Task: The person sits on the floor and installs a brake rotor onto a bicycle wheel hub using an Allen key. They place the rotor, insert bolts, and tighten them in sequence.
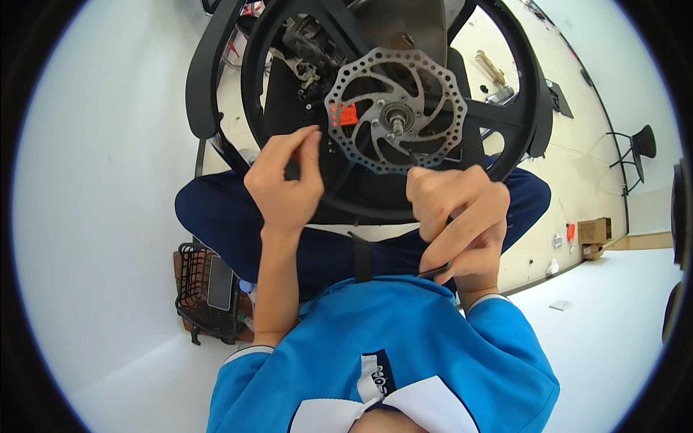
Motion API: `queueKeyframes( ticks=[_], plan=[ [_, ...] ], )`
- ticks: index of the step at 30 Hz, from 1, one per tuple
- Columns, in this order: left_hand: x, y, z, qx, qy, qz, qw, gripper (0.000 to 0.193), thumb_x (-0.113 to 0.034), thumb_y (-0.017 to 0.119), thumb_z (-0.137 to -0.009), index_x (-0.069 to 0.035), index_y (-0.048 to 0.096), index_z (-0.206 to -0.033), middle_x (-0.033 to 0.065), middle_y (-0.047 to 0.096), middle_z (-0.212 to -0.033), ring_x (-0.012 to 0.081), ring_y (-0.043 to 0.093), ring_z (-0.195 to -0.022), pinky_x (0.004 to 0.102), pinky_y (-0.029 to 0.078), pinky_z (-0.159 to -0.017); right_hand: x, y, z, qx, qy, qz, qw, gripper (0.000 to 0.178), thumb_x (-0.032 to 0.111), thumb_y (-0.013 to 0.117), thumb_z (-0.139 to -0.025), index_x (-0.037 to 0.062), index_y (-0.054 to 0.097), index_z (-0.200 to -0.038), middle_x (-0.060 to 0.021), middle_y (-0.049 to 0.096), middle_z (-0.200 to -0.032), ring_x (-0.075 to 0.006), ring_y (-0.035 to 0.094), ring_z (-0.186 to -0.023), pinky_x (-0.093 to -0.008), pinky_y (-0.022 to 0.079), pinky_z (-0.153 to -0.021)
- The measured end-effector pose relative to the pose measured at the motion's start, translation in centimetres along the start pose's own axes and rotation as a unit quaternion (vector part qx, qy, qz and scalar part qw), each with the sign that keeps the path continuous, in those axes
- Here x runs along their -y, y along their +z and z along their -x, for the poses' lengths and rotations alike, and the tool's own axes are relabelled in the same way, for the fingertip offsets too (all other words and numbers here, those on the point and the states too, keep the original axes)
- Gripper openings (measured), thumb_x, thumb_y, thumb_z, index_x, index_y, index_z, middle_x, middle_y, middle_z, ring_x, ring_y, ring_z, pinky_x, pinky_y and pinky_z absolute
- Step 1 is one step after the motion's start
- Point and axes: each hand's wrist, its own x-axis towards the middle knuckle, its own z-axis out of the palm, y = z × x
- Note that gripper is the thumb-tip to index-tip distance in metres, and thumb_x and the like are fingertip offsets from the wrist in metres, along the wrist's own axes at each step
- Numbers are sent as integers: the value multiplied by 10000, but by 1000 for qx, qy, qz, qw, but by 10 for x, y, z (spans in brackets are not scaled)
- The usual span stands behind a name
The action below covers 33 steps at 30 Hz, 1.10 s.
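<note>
A silver brake disc point(456, 108) with rows of small holes is mounted on a black spoked wheel point(530, 94), which lies flat in front of me. At its centre a threaded axle point(397, 125) sticks up through a bearing. My left hand point(287, 180) pinches thumb and forefinger together just off the disc's left edge; whatever is between them cannot be made out. The fingers of my right hand point(462, 216) are wrapped round a slim dark tool point(434, 272) at the disc's near right edge. One dark end shows below that hand; its kind is hidden.
Under the wheel is a black chair seat with an armrest point(204, 72) at left. Greasy metal parts point(310, 43) lie at the far left of the disc. A black wire basket point(193, 289) holds a phone point(220, 283). Cardboard boxes point(595, 232) and a black chair point(639, 148) stand right.
</note>
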Motion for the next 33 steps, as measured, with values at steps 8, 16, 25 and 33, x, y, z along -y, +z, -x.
queueKeyframes(
  ticks=[8, 16, 25, 33],
  plan=[
    [-19, 31, 9, 21, 138, 92, 986, 264, 49, 824, -724, -26, 772, -972, 65, 684, -830, 204, 645, -693, 281, 514, -592, -18, -1, -6, -9, 35, -4, 999, 169, 146, 777, -662, 0, 724, -730, -76, 576, -630, -232, 502, -563, -350, 373, -588],
    [-13, 44, 13, 18, 147, 76, 986, 330, -8, 807, -696, -6, 775, -1024, 68, 691, -870, 176, 662, -705, 274, 528, -611, -25, 2, -8, 21, 32, 27, 999, 181, 207, 774, -679, 31, 752, -717, -49, 552, -605, -208, 486, -541, -344, 340, -552],
    [-22, 49, 18, 7, 72, 132, 989, 365, 4, 798, -652, -18, 772, -1016, 50, 648, -826, 201, 619, -695, 299, 515, -600, -23, 11, -34, 93, 38, 211, 972, 168, 128, 795, -724, 38, 678, -803, -73, 546, -735, -268, 526, -627, -360, 417, -581],
    [-23, 65, 21, -55, 134, 53, 988, 244, 0, 802, -722, 4, 764, -963, 63, 631, -783, 205, 589, -667, 305, 481, -572, -20, 18, -34, 237, 108, 258, 930, 216, 155, 664, -795, -1, 602, -660, -158, 538, -547, -331, 563, -518, -420, 448, -549]
  ],
)
